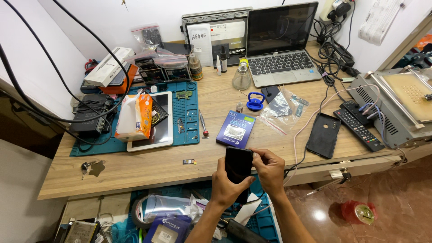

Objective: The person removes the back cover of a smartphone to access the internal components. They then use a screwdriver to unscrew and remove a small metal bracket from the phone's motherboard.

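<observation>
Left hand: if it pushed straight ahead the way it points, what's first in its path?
Beyond the black phone that the left hand holds together with the right hand, probably the blue box on the desk, though depth is unclear.

Person, 2 bare forearms, no sleeves; left hand (227, 182) & right hand (270, 168) ungloved, short nails, no rings/watch.

Left hand (227, 184): raised from lower frame, forearm bare, angled up and to the right; palm toward the body, fingers curled in a clasp, thumb extended along the right edge of what it grips
Right hand (269, 170): forearm bare, angled up and to the left; back of hand facing the camera, knuckles bent, fingertips (257, 155) pinched together at the upper corner, just beside the left hand's thumb, wrists close together
</observation>
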